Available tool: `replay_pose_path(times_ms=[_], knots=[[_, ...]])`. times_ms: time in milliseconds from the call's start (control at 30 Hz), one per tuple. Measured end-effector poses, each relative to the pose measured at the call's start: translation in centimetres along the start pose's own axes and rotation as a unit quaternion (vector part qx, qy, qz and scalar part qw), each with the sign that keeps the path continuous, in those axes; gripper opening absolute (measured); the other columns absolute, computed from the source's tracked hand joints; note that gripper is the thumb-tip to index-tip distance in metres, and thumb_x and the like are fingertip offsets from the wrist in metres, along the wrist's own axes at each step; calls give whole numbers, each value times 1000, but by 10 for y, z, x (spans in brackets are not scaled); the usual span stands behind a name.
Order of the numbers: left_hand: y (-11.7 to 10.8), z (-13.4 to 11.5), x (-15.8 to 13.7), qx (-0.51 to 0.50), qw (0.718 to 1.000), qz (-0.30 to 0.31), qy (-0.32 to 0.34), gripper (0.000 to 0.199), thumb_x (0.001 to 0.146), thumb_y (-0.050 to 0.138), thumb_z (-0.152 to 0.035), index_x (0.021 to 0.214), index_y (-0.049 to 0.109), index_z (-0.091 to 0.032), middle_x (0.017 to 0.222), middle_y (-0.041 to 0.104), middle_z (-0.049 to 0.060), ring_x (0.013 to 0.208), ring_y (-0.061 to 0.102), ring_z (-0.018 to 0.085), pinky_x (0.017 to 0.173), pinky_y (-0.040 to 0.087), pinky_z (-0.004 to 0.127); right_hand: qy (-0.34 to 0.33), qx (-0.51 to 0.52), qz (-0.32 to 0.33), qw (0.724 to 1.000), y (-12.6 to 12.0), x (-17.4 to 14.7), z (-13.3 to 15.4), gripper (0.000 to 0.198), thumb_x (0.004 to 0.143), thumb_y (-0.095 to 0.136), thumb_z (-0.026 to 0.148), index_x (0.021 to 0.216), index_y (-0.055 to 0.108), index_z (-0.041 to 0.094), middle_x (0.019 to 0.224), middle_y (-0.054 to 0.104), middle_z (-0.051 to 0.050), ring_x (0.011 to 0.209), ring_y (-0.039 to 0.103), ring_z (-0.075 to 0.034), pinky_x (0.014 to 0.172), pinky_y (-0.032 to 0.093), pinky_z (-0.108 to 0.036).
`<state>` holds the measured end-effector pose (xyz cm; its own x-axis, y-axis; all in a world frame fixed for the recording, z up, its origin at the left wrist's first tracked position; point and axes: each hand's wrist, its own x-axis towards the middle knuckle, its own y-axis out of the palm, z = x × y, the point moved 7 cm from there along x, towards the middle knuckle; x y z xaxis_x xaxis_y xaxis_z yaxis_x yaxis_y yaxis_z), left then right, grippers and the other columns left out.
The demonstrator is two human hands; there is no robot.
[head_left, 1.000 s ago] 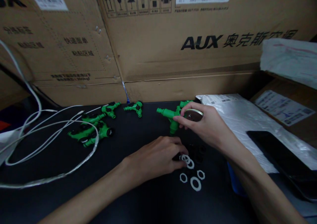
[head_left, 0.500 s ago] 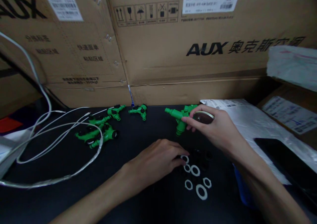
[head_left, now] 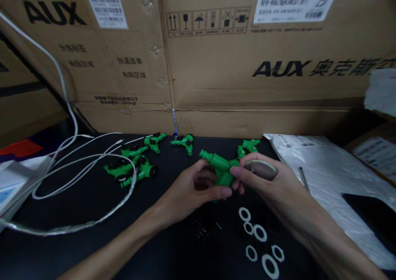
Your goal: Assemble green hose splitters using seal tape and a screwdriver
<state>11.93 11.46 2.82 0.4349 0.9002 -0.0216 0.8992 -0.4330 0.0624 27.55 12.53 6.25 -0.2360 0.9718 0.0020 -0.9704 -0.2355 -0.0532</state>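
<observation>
A green Y-shaped hose connector (head_left: 220, 164) is held between my hands above the black table. My left hand (head_left: 192, 185) is closed round its lower left side, thumb along the bottom. My right hand (head_left: 272, 181) pinches its right end between thumb and fingers. That hand also has a round disc (head_left: 261, 169) with a shiny rim and a dull brownish-grey face; its kind is unclear. Below my right hand lie several white ring washers (head_left: 260, 233). Small dark parts (head_left: 201, 230) on the table below my left hand are hard to make out.
More green hose connectors lie at the left (head_left: 140, 168), the back middle (head_left: 185, 142) and behind my right hand (head_left: 249, 145). White cables (head_left: 126, 193) loop across the left. A large cardboard box (head_left: 213, 77) walls off the back. On the right are a plastic mailer (head_left: 309, 160) and a black phone (head_left: 371, 218).
My left hand has left the white washers and risen to the green connector, now gripping it. My right hand still holds the connector and disc. The view has shifted left.
</observation>
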Motion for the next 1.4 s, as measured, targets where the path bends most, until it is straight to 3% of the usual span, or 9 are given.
replay_pose_path(times_ms=[100,200,333,533,700,900,1100,1267,1400], knots=[[-6,8,0,-20,1000,-24,-4,37,84,80,-35,113,63,-18,99,73,4,80,70,16,76,54,32,8,-12,-14,1000,-1,2,-5,35,77,86,47,86,66,18,81,75,-4,65,68,-14,63,54,-25],[-24,7,-1,19,996,-90,7,27,87,75,-38,100,65,-17,92,70,2,78,66,16,74,52,30,40,1,-39,998,-10,4,-12,42,75,86,50,95,69,17,106,76,-9,72,71,-14,67,59,-26],[-47,6,-2,102,981,-165,-6,27,89,71,-43,85,64,-17,72,59,-3,68,57,14,67,45,26,65,24,-45,997,-20,6,-20,46,77,85,52,104,72,17,100,77,-12,81,74,-20,70,62,-28],[-48,15,-2,199,972,-116,-47,37,87,73,-55,87,70,-18,67,59,-5,62,53,14,58,38,24,5,-68,23,997,-13,1,-6,37,91,70,53,115,73,24,92,78,-9,76,75,-22,70,64,-31],[-34,12,-4,280,959,-45,13,26,89,76,-46,96,77,-21,84,73,-3,79,65,17,70,44,24,-69,-162,78,981,6,-4,6,27,97,62,46,114,74,28,91,77,-5,77,74,-20,66,61,-31],[-25,17,-4,274,961,12,12,34,93,71,-49,116,76,-25,103,80,-1,90,71,19,79,47,26,-55,-182,127,974,18,0,-9,28,100,55,43,117,66,23,88,77,-4,77,72,-16,65,58,-26],[-39,27,-4,218,973,-70,-37,42,89,73,-56,112,71,-21,86,75,0,78,67,19,67,47,26,-18,-141,118,983,19,1,-12,22,100,57,45,104,59,23,76,75,-1,68,71,-15,62,58,-24],[-40,13,-6,158,979,-123,33,31,86,78,-43,102,72,-17,103,69,4,94,65,20,78,52,29,-46,-184,95,977,16,1,1,22,98,59,42,86,66,24,66,72,0,57,65,-15,51,50,-24],[-36,11,-7,86,987,-137,7,36,89,75,-42,116,69,-18,107,71,5,88,66,19,60,55,23,-60,-208,61,974,10,-1,10,25,97,61,43,84,70,23,62,69,0,56,61,-14,51,46,-25]])
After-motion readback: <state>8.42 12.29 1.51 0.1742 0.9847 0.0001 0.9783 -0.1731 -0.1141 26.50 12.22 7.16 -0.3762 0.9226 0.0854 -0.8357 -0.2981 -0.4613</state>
